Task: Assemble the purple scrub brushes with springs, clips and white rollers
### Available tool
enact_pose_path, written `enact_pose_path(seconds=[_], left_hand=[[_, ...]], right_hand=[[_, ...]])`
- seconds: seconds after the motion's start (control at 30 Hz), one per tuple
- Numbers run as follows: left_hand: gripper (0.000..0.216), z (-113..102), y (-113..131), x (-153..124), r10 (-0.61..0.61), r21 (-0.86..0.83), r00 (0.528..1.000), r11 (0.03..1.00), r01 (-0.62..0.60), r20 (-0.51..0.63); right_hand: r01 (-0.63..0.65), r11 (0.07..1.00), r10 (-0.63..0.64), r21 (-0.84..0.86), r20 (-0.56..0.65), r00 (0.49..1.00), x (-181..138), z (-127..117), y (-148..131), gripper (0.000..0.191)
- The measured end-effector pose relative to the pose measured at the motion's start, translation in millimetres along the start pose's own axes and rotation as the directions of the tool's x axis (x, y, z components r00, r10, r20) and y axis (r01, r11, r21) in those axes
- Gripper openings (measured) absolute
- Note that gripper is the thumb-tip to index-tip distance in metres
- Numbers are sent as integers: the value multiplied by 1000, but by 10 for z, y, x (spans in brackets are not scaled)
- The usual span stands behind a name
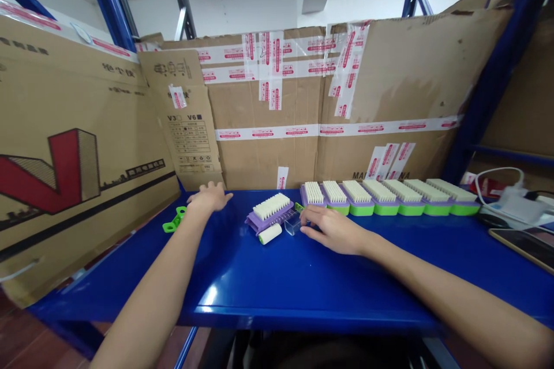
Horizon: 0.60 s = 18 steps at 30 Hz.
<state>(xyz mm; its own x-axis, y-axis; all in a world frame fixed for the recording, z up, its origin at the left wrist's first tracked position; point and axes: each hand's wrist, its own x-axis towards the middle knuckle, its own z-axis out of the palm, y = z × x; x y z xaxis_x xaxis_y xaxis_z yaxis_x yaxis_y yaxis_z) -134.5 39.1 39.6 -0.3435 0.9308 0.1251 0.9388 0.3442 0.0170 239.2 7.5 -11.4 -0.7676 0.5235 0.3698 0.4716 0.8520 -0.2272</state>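
My left hand (210, 197) reaches over the back left of the table, its fingers spread and holding nothing. Just beside that forearm lies a bright green plastic part (174, 220) with round ends. My right hand (331, 230) is low over the table with thumb and fingers apart, at the edge of a clear plastic piece (293, 226); whether it touches it is hard to see. A small green piece (299, 207) shows by its fingertips. Left of these sits a purple brush head (270, 213) with cream bristles up, and a white roller (270, 234) with a green end lies before it.
Several brushes (386, 199) with purple and green bases stand in a row at the back right. A white charger with a cable (517, 199) and a phone (526, 245) lie at the right edge. Taped cardboard (268, 161) walls the blue table (303, 282) behind and left.
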Motion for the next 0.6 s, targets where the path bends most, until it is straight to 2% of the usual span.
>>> enact_pose_path(seconds=[0.17, 0.3, 0.43, 0.6], left_hand=[[71, 196, -234, 226, -188, 45, 976, 982, 184, 106], [77, 315, -327, 357, -175, 52, 980, 984, 171, 96], [76, 330, -364, 402, -148, 45, 983, 988, 144, 108], [71, 318, -322, 396, -13, -1, 992, 1000, 13, 126]], right_hand=[[-15, 1000, 15, 0, 27, 1000, 1, -26, -28, 13], [-13, 1000, 13, -3, 22, 1000, 0, -27, -33, 12], [-6, 1000, 7, -13, 26, 1000, 2, -21, -37, 13], [1, 1000, 0, -23, 27, 1000, 8, -22, -38, 15]])
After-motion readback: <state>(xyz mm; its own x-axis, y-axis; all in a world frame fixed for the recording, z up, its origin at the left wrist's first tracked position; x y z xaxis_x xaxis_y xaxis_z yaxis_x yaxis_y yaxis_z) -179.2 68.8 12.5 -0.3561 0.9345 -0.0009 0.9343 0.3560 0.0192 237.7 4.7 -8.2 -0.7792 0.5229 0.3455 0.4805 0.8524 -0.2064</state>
